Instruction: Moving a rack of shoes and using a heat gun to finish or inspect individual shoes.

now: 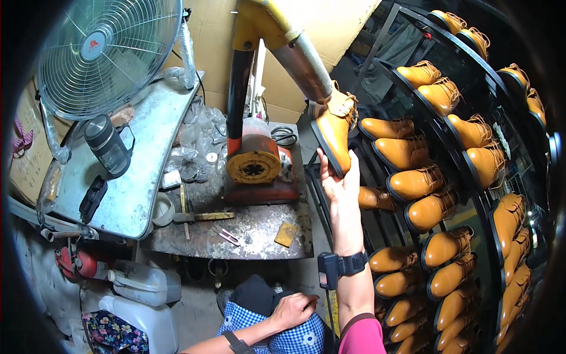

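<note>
The shoe (334,135) is tan, the sleeve (364,337) pink, the cloth (240,319) blue-and-white checked.

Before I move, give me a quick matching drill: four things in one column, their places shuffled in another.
Things:
1. right hand
2. left hand
3. bottle
4. yellow pad

Places:
A. over the blue checked cloth
B. on the worn bench
C. at the toe of a tan shoe
D. on the pale table

Pairs: 1-C, 2-A, 3-D, 4-B
</note>
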`<state>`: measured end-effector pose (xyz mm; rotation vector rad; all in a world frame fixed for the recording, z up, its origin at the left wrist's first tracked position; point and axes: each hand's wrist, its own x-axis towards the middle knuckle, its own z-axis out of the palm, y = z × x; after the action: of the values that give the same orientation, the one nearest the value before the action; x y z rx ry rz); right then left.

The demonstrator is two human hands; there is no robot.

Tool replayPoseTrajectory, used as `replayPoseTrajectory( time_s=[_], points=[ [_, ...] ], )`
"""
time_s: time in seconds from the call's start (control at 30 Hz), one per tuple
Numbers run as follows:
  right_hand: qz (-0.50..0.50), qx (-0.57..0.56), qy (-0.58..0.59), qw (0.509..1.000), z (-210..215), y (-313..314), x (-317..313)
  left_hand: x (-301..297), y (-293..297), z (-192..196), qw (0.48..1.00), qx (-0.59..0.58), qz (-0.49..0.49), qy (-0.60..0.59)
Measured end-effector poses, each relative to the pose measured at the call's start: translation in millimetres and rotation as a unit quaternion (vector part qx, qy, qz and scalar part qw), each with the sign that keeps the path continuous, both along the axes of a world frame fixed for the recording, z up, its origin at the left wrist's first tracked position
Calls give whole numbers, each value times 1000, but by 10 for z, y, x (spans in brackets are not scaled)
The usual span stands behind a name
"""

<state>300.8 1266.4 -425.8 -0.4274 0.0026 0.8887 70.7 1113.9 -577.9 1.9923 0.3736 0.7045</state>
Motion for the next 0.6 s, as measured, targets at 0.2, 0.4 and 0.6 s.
replayPoseTrajectory(
  time_s=[0.2, 0.4, 0.6],
  points=[
    [-22, -158, -100, 982, -478, -925, -308, 1, -25, 55, 1000, -6, 9, 8],
    [-97, -238, -389, 885, -668, -2100, -723, -13, 130, -69, 924, -379, -8, -55],
    [-60, -269, -437, 856, -604, -2962, -980, -156, 793, 350, 802, -591, 24, -84]
  ],
)
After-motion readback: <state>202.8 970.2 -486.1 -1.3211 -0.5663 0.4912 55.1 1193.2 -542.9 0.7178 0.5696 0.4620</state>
